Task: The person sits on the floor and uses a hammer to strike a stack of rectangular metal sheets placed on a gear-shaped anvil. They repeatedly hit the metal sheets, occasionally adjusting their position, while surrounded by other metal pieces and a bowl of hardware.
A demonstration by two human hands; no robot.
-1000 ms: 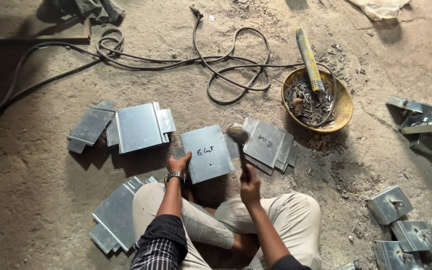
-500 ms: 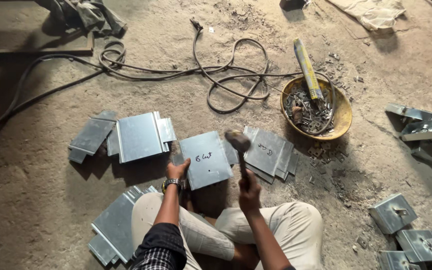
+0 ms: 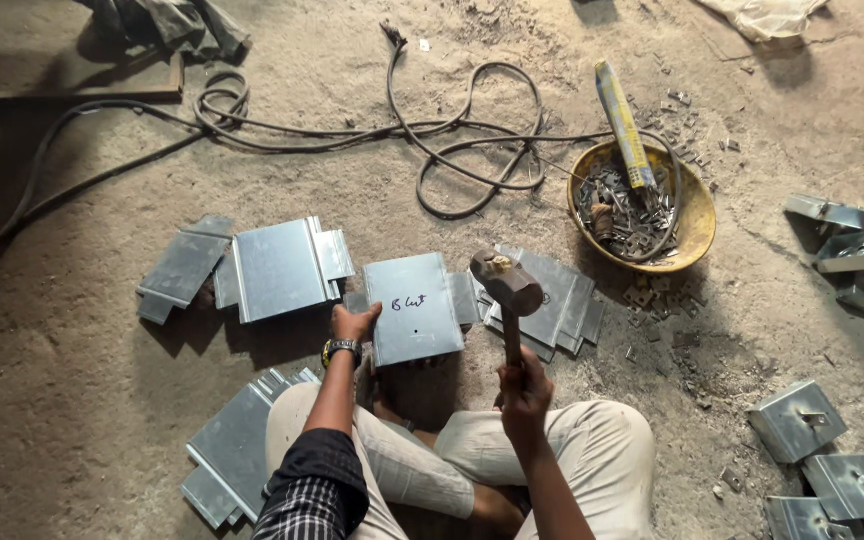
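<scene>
Dusty concrete floor carries everything. Left hand pinches with its fingers the edge of a bent metal plate before the knees. Right hand has fingers wrapped around a raised hammer.

sheet-metal plate: grey, folded edges, flat on dirt | hammer: raised, head right of plate

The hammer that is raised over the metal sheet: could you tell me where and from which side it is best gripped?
Grip the hammer low on its wooden handle, from the near side, as the right hand does: the heavy head points away, towards the sheet.
</scene>
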